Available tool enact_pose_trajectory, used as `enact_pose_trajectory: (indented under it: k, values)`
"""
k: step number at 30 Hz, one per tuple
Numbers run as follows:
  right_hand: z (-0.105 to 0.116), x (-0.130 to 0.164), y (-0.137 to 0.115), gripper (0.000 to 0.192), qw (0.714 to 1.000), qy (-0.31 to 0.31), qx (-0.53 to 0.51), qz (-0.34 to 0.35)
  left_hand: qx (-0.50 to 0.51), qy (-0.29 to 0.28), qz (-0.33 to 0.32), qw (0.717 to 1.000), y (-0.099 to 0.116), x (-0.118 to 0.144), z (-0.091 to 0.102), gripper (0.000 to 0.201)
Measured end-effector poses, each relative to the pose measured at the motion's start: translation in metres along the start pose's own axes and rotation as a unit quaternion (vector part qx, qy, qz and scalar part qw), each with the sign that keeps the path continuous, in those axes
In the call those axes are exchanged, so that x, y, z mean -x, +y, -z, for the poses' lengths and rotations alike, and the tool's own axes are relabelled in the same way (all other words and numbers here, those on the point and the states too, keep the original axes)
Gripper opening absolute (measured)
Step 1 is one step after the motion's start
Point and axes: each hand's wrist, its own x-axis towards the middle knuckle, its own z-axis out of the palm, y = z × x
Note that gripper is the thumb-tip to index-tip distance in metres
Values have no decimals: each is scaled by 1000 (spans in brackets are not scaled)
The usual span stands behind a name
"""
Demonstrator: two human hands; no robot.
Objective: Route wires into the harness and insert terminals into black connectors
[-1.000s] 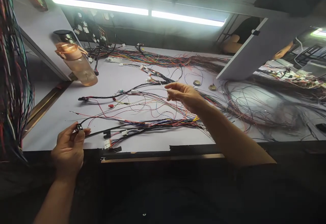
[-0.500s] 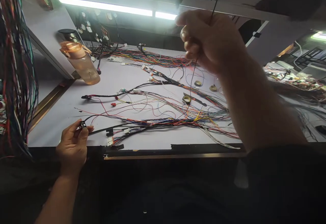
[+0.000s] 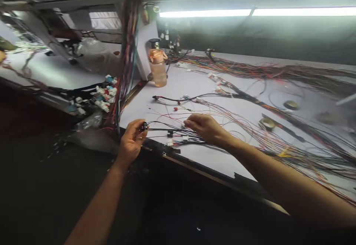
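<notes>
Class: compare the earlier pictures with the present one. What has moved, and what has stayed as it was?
The right hand, raised high pinching a thin wire half a second ago, has come down to the wire bundle near the table's front edge. The camera has swung left. The left hand still pinches the small black connector.

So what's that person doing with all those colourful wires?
A person is working at a white table covered with loose coloured wires. The left hand pinches a small black connector at the table's near edge, with thin wires running out of it. The right hand rests on the wires just beside it, fingers down among them. An orange water bottle stands at the back, and rolls of tape lie to the right.
</notes>
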Motion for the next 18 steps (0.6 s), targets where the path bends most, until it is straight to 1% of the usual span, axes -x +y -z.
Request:
enact_pose_trajectory:
  k: [2,4,6,8,10,14,16,18]
  values:
    - [-7,-5,-4,31,1000,2,2,12,5,-12,33,999,4,6,8,42]
    - [-12,-9,-12,26,999,-14,21,45,31,-15,69,997,9,11,10,43]
    - [-17,-11,-20,23,996,-26,48,71,75,-4,91,993,14,14,7,43]
    - [-24,-12,-27,20,993,-31,82,82,119,15,101,988,19,15,3,43]
    - [-34,-13,-32,19,985,-36,138,95,146,34,107,983,22,15,-1,42]
    - [-62,-14,-44,24,953,-29,267,142,149,39,123,981,22,15,-2,39]
    - [-80,-15,-50,28,941,-19,295,167,138,32,123,982,18,15,-1,39]
    - [-100,-17,-54,24,941,-20,288,178,138,25,116,983,13,15,0,40]
